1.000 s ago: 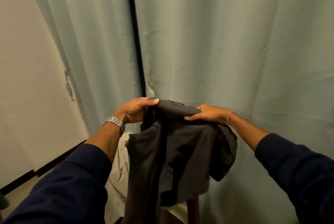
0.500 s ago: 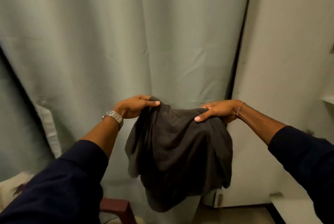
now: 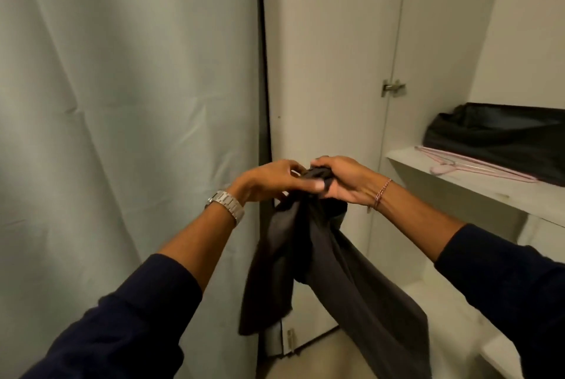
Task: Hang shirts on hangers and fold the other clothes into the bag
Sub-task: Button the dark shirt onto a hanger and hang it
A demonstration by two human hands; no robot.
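Observation:
A dark grey garment (image 3: pixel 321 271) hangs down in front of me, bunched at its top. My left hand (image 3: pixel 269 180) and my right hand (image 3: pixel 345 180) are close together and both grip that bunched top edge. A black bag (image 3: pixel 501 137) lies on the white shelf (image 3: pixel 477 189) at the right. Two pink hangers (image 3: pixel 464 166) lie flat on the shelf in front of the bag.
A pale grey-green curtain (image 3: pixel 122 134) fills the left half. A white cupboard door (image 3: pixel 333 73) with a hinge (image 3: pixel 393 88) stands straight ahead. A lower white shelf (image 3: pixel 458 317) sits below the upper one at the right.
My view has swung right, from the curtain to the cupboard and shelf. My hands have come together, bunching the garment's top edge that was held spread apart.

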